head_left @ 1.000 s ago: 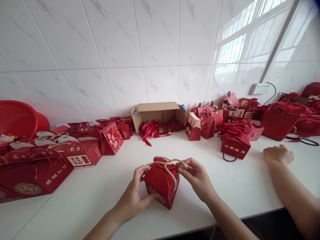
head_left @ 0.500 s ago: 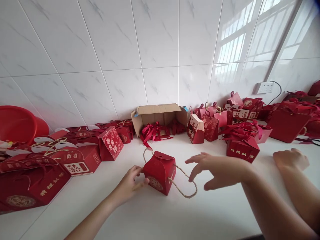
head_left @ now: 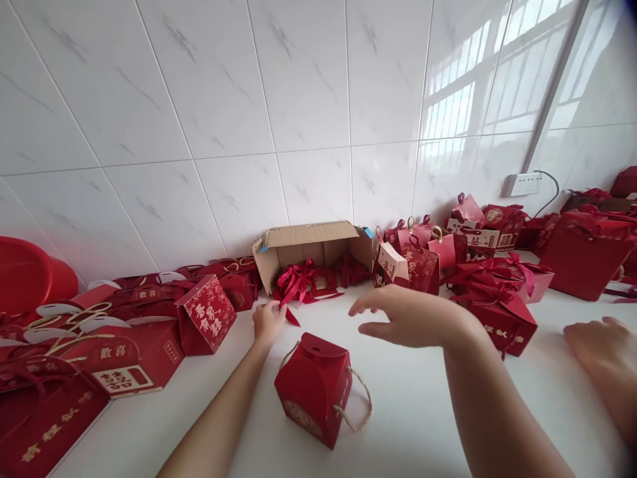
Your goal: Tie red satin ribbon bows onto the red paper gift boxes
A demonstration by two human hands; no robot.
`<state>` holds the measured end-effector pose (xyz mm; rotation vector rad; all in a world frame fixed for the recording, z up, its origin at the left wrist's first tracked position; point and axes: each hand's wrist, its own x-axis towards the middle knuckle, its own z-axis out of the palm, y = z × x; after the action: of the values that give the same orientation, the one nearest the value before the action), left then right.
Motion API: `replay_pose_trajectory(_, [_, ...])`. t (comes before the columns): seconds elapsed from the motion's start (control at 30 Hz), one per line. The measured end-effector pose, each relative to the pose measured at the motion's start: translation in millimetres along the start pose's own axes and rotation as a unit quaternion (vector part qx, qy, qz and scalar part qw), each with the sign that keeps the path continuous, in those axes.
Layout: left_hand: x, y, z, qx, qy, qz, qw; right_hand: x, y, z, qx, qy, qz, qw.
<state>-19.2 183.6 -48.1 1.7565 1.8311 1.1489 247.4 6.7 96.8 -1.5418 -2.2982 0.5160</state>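
Observation:
My left hand reaches to the front of an open cardboard box, its fingertips closed at the loose tail of a dark red ribbon. More ribbons lie bunched inside that box. My right hand hovers over the white tabletop, fingers apart and holding nothing. Below and between my arms stands a red gift box, its top flaps folded closed. A twisted rope handle loops out on its right side, and part of another shows at its left.
Finished-looking red boxes crowd the left, including a patterned one, beside a red basin. Ribboned boxes and small pink and red bags line the right. Another person's hand rests at the far right. A tiled wall closes the back.
My left hand has left the gift box and moved forward to the ribbons. My right hand has drawn away from the rope handle. The view has shifted, and the gift box appears lower.

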Motion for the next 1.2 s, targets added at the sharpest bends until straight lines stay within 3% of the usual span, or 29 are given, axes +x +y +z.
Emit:
replay_pose_trajectory(0.07, [4,8,-7.4,-0.029,0.004,0.010,1.000,9,5,4,-0.006,0.001,0.012,1.000])
replay_pose_trajectory(0.17, [0,35,-36.1,-0.091,-0.019,0.029,0.995,24,5,9,0.027,0.100,-0.021,0.994])
replay_pose_trajectory(0.23, [-13,63,-63.0,-0.134,-0.065,0.054,0.987,35,0,14,0.104,0.181,-0.057,0.976])
replay_pose_trajectory(0.3, [-36,93,-90.6,-0.168,-0.128,0.094,0.973,45,-8,21,0.232,0.208,-0.101,0.945])
replay_pose_trajectory(0.33, [-51,108,-102.9,-0.194,-0.181,0.130,0.955,47,-13,24,0.302,0.189,-0.125,0.926])
replay_pose_trajectory(0.4, [-84,134,-122.4,-0.206,-0.235,0.179,0.933,49,-21,29,0.413,0.097,-0.170,0.890])
replay_pose_trajectory(0.5, [-127,157,-137.5,-0.151,-0.201,0.215,0.944,43,-31,31,0.484,-0.053,-0.202,0.850])
replay_pose_trajectory(0.6, [-144,163,-140.9,-0.107,-0.114,0.227,0.961,35,-35,26,0.501,-0.108,-0.176,0.841])
replay_pose_trajectory(0.77, [-129,145,-138.7,-0.006,-0.111,0.243,0.964,25,-32,13,0.487,-0.059,-0.151,0.858])
replay_pose_trajectory(0.87, [-121,123,-132.9,0.121,-0.163,0.193,0.960,23,-24,6,0.451,0.021,-0.132,0.882])
replay_pose_trajectory(1.0, [-125,109,-113.5,0.213,-0.301,0.144,0.918,24,-4,-2,0.340,0.152,-0.057,0.926])
replay_pose_trajectory(1.07, [-128,110,-102.0,0.215,-0.342,0.132,0.905,24,5,-6,0.328,0.156,-0.035,0.931])
replay_pose_trajectory(1.2, [-123,115,-90.5,0.209,-0.364,0.126,0.899,24,14,-11,0.375,0.068,-0.058,0.923])
